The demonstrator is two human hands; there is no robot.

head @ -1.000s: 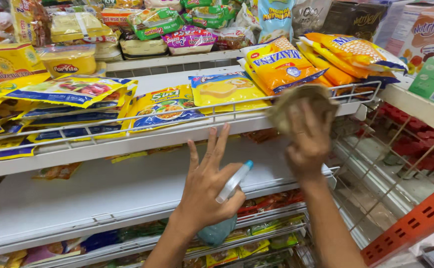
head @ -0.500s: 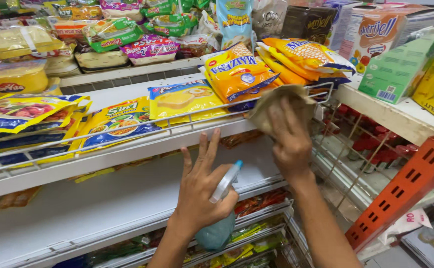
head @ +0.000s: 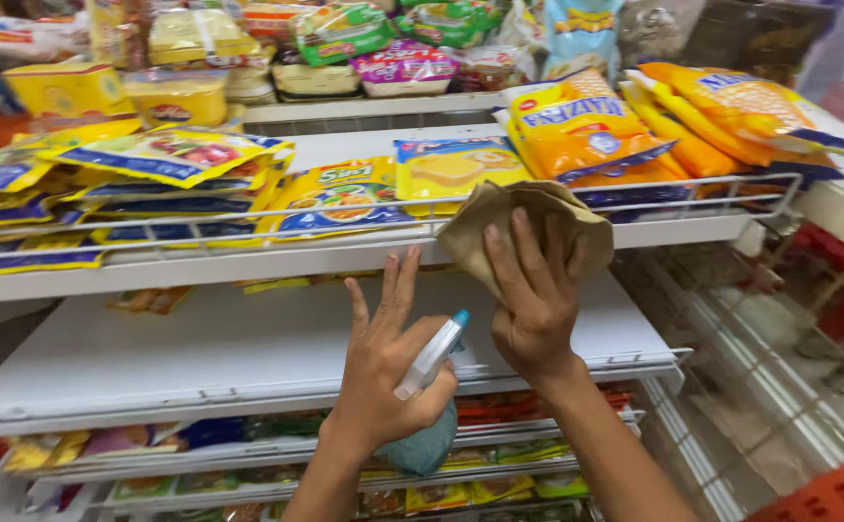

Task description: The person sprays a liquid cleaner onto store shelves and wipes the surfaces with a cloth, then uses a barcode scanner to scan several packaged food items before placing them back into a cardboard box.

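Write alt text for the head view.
The right hand presses a crumpled brown cloth against the front rail of a white shop shelf, while the left hand holds a spray bottle, fingers spread. Yellow snack packets fill the shelves above.

In front of me: white shop shelves (head: 248, 348) with wire rails (head: 200, 227) | stacked snack packets (head: 576, 126) | red crate (head: 828, 488) lower right

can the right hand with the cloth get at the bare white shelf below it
Probably yes. The right hand holds the brown cloth just above the bare white shelf, and nothing lies between them. The left hand with the spray bottle sits to one side.
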